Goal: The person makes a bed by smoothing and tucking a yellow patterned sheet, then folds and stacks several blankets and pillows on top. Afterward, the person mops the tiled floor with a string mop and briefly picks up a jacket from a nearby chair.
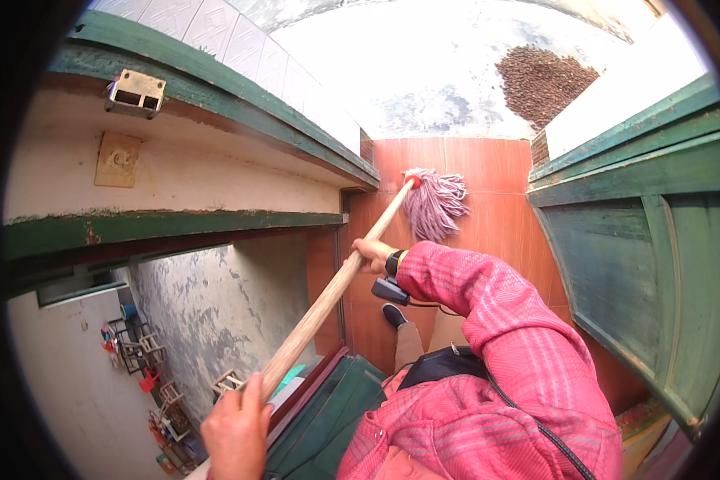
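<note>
My right hand (373, 255), with a dark watch at the wrist and a pink checked sleeve, grips the wooden handle of a mop (330, 294) partway down. At the lower left, my left hand (237, 426) is closed around the upper part of the same handle. The handle slants up and to the right to a red socket (414, 180). From it, the mop's purplish string head (435, 207) spreads over the reddish-brown floor tiles (492, 234) of the doorway.
Green wooden door panels (600, 276) stand at the right. A green-framed wall opening (174, 228) is at the left, with small chairs (171, 396) beyond it. A brown granular pile (543, 81) lies on the bright concrete outside. My shoe (393, 314) is on the tiles.
</note>
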Motion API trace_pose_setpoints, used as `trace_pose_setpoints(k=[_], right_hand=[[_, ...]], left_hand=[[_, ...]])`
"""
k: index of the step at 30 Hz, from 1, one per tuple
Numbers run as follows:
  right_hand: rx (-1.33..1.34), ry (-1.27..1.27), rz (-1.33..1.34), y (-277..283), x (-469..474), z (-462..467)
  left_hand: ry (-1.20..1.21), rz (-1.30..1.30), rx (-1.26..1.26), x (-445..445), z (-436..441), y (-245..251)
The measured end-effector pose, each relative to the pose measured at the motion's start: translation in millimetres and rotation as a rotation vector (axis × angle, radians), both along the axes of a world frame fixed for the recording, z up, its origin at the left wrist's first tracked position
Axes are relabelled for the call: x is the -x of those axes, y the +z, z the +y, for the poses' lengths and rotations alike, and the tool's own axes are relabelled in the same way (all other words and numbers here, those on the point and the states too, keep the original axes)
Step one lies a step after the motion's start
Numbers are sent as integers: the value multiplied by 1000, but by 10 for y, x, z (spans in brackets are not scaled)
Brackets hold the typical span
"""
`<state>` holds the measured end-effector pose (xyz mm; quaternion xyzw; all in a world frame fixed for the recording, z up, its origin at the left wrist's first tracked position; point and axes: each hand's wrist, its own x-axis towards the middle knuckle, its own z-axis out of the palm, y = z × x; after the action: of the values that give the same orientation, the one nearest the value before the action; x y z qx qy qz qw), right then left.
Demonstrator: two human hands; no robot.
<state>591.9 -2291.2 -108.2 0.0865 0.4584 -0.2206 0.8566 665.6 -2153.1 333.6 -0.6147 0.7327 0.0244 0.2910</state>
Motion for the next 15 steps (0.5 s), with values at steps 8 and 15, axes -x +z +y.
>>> trace_pose_setpoints(k=[8, 15], right_hand=[[569, 6, 224, -85, 366, -466], [383, 110, 108, 560, 445, 569]], left_hand=[[157, 152, 225, 228, 1024, -1510], [741, 570, 199, 72, 2493, -1202]])
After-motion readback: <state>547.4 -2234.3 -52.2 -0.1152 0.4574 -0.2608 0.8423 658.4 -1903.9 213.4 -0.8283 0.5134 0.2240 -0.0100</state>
